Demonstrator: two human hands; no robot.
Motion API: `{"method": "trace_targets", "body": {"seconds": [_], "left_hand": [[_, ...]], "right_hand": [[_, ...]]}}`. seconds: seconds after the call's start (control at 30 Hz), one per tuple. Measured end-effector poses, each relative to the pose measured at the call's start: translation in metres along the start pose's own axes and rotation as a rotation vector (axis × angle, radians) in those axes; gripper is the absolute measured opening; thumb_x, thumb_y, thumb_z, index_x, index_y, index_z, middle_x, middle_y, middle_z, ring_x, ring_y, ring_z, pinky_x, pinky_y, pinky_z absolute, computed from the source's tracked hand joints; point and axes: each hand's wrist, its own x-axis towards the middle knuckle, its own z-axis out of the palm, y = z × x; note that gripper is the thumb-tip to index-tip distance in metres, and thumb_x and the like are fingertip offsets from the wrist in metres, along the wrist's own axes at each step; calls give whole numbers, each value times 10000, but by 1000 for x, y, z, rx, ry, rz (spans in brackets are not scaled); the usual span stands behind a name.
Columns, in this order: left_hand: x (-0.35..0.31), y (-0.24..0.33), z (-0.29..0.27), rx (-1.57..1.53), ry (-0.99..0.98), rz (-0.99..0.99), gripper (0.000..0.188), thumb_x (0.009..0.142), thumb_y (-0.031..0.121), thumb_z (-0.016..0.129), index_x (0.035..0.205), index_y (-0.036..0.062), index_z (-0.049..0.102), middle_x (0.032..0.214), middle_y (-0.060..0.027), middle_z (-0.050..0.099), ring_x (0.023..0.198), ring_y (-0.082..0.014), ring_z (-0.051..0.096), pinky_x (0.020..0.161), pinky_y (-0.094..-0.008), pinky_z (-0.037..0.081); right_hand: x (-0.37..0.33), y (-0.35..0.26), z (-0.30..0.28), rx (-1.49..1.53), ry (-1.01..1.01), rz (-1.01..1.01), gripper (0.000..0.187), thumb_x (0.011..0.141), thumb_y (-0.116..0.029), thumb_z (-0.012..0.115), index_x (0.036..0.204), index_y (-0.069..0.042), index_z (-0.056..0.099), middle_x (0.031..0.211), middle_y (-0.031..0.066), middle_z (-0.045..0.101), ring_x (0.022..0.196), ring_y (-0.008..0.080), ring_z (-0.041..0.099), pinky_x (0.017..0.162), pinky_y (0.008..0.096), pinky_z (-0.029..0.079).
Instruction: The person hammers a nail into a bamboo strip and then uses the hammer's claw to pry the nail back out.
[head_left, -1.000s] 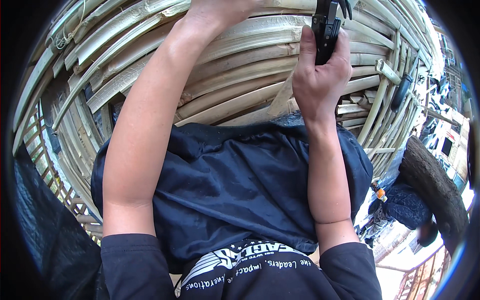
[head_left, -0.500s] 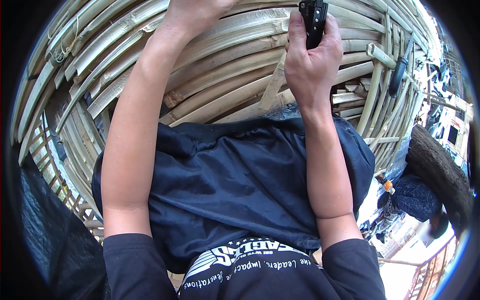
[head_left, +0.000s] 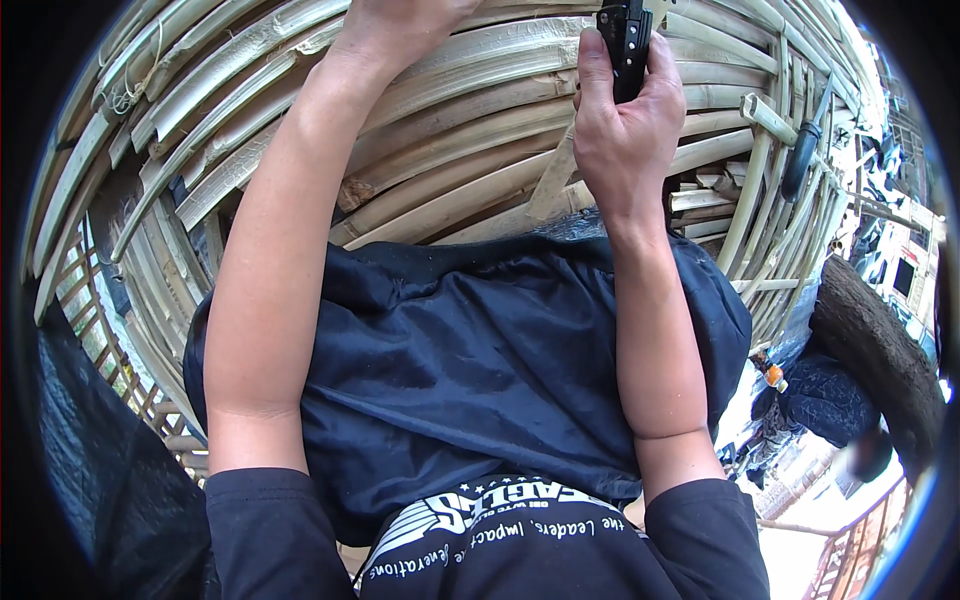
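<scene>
At the top right, my right hand (head_left: 628, 145) is closed round a black-handled tool (head_left: 627, 55) with silver rivets. My thumb lies along one side of it, and its upper end runs out of the frame. At the top edge, my left hand (head_left: 405, 25) reaches over the split bamboo strips (head_left: 460, 130); its fingers are cut off by the frame, so what they do is hidden. The bamboo strips curve in rows beneath both hands. One short pale strip (head_left: 555, 175) leans at an angle by my right wrist.
Dark shiny cloth (head_left: 470, 350) covers my lap. A spike-like tool with a black handle (head_left: 800, 165) is stuck among the bamboo at the right. Beyond it lie a thick log (head_left: 870, 350) and a person (head_left: 830, 400) in dark clothes. A dark sheet (head_left: 110, 460) hangs at lower left.
My left hand and forearm have shifted slightly to the right. The tool in my right hand has moved down a little and turned slightly. My right arm stays almost in place.
</scene>
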Motion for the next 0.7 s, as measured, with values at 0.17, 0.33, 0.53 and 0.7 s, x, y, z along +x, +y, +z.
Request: {"method": "trace_targets", "body": {"seconds": [0.17, 0.33, 0.53, 0.7], "left_hand": [[1, -2, -1, 38, 3, 26, 23, 849, 16, 780, 846, 25, 760, 859, -100, 739, 734, -170, 699, 676, -280, 612], [-1, -2, -1, 54, 50, 106, 21, 837, 17, 779, 845, 17, 759, 840, -99, 737, 713, -168, 685, 650, -302, 574], [-2, 1, -2, 55, 70, 101, 78, 821, 39, 779, 853, -23, 746, 794, -123, 707, 686, -212, 662, 643, -346, 530], [-5, 1, 0, 85, 105, 197, 96, 826, 71, 790, 844, -11, 743, 802, -127, 697, 686, -236, 654, 640, -363, 521]], "right_hand": [[-3, 0, 3, -21, -13, 10, 271, 1003, -263, 713, 946, -9, 636, 737, -2, 581, 682, 101, 517, 646, 272, 438], [-3, 1, 4, -55, -7, -102, 267, 998, -258, 718, 963, -6, 636, 724, 18, 580, 660, 126, 520, 627, 289, 446], [-6, -8, 8, -153, -31, -204, 253, 995, -238, 714, 1054, -14, 609, 761, 126, 655, 633, 235, 643, 635, 357, 509], [-13, -17, 4, -206, -41, -210, 343, 969, -162, 707, 1237, 0, 568, 865, 212, 704, 787, 416, 711, 652, 456, 539]]}}
